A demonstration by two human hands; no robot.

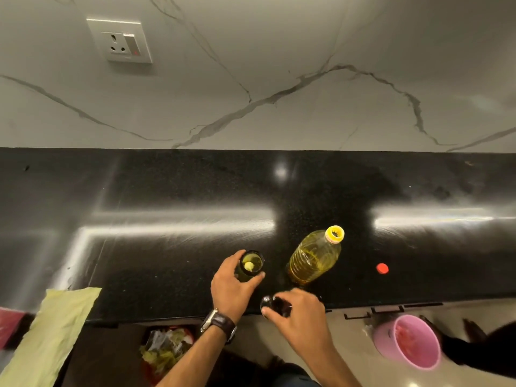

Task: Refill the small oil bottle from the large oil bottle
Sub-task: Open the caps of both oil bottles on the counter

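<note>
Red cap (382,268) lies apart, right of large oil bottle (315,255).

Single view only, camera on my head, wide-angle, looking forward and steeply down. Black countertop (167,196) fills middle band, marble wall (279,79) with socket (120,41) above, floor strip and pink bucket (410,342) below. My left hand (231,286) and right hand (296,308) enter from bottom edge, close to lens. Straight lines bow toward frame edges. No second view to overlap.
</note>
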